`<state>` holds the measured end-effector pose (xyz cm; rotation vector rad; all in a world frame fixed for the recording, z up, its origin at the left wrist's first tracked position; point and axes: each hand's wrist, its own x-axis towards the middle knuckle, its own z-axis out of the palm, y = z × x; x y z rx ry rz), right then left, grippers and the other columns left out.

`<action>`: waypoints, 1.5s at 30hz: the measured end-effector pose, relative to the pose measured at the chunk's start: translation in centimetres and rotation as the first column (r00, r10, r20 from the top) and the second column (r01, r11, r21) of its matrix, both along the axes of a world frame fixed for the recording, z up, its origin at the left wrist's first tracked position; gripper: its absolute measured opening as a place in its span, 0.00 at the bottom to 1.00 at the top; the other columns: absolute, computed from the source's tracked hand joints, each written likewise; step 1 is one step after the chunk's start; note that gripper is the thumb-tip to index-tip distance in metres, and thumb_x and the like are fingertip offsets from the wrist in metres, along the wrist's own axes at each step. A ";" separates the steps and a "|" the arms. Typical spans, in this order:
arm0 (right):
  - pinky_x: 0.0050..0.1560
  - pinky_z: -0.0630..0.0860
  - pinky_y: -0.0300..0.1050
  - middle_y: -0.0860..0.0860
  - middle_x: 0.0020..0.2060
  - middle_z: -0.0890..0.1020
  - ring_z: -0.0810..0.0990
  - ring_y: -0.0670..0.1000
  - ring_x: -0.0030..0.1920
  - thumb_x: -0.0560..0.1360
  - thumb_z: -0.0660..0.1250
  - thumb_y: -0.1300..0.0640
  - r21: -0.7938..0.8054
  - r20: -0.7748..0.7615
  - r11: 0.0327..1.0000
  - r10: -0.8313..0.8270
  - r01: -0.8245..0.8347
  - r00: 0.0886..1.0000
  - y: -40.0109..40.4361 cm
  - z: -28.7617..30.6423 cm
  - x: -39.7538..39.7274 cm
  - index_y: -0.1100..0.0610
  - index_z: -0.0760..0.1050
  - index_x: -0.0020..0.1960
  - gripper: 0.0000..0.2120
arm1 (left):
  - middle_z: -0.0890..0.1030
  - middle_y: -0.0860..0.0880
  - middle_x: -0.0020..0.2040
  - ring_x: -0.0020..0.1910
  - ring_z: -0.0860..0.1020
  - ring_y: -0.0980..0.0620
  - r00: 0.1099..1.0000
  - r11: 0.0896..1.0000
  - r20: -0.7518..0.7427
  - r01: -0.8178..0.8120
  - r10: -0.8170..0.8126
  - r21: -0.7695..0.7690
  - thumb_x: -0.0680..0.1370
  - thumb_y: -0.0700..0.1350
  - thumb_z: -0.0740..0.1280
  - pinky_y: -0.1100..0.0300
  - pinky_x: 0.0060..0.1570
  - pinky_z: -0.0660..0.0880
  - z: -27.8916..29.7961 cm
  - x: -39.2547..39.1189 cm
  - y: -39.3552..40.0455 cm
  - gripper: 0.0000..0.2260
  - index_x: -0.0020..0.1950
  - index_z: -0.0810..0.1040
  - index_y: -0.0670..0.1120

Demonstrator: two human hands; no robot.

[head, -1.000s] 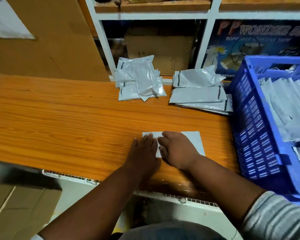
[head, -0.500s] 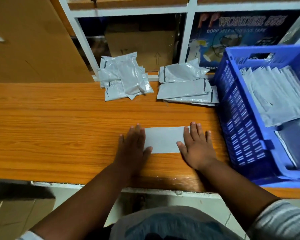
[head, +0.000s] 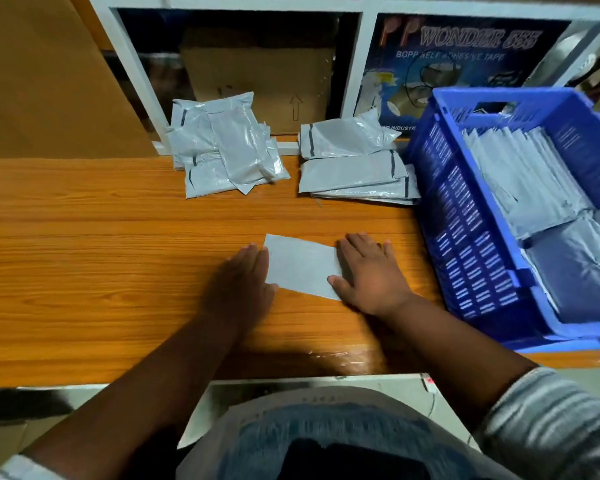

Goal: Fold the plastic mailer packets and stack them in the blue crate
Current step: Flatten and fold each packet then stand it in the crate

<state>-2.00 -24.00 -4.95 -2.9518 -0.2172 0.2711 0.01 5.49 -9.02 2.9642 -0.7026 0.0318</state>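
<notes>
An orange wood-grain table (head: 84, 258) is running w/ a white shelf frame (head: 136, 81) along its far edge, cardboard box (head: 257, 77) and tape carton (head: 465, 64) sitting behind the frame. The folded mailer packet (head: 300, 268) is lying flat near the table's front edge, right of centre, slightly skewed. The left hand (head: 239, 289) is pressing its left end w/ fingers straight and together; the right hand (head: 371, 275) is pressing the right end, fingers straight and a bit spread, thumb on the packet's near edge. Neither is gripping anything. Judging by look, the packet is thin plastic film: very light, floppy, slick on this glossy top, prob. wanting to spring open at the fold, so it's needing flat pressure, then a pinch across the folded edge or a slide to the front edge to get fingers under. Not fragile. The blue crate (head: 465, 244) is sitting at the table's right end, just beside the right hand, already holding rows of folded packets (head: 520, 174); its near wall is standing high, so the packet is needing a lift over the rim, not a slide. Two loose heaps are waiting at the far edge: a crumpled pile (head: 229, 150) at centre and a flatter pile (head: 354, 168) touching the crate's wall. The left half of the table is giving plenty of open room; between hands and heaps there's a bare strip for working.
</notes>
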 end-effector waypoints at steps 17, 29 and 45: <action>0.36 0.73 0.43 0.53 0.44 0.84 0.81 0.51 0.42 0.77 0.77 0.45 0.277 -0.188 0.796 -0.504 0.538 0.843 1.1 12.1 8.1 0.55 0.81 0.50 0.14 | 0.82 0.53 0.50 0.52 0.80 0.47 0.995 0.930 -0.023 0.079 -0.094 -0.359 0.82 0.55 0.66 0.48 0.52 0.77 9.7 8.5 -7.1 0.09 0.52 0.82 0.52; 0.35 0.75 0.44 0.54 0.38 0.84 0.81 0.53 0.36 0.76 0.77 0.52 0.444 0.095 0.431 -0.894 0.785 0.437 -13.5 27.9 -3.7 0.56 0.81 0.46 0.08 | 0.82 0.51 0.48 0.50 0.78 0.47 0.844 0.612 0.128 0.474 -0.521 -0.634 0.82 0.53 0.68 0.50 0.51 0.78 19.6 6.6 -24.1 0.09 0.52 0.82 0.49; 0.45 0.76 0.49 0.54 0.52 0.85 0.85 0.59 0.53 0.76 0.72 0.52 -0.184 0.079 0.686 -0.703 0.704 0.706 -31.0 16.2 -3.1 0.53 0.81 0.54 0.08 | 0.79 0.48 0.37 0.42 0.78 0.41 0.905 0.865 -0.048 0.387 -0.423 -0.321 0.81 0.58 0.65 0.48 0.38 0.77 17.9 2.9 -41.4 0.17 0.40 0.76 0.47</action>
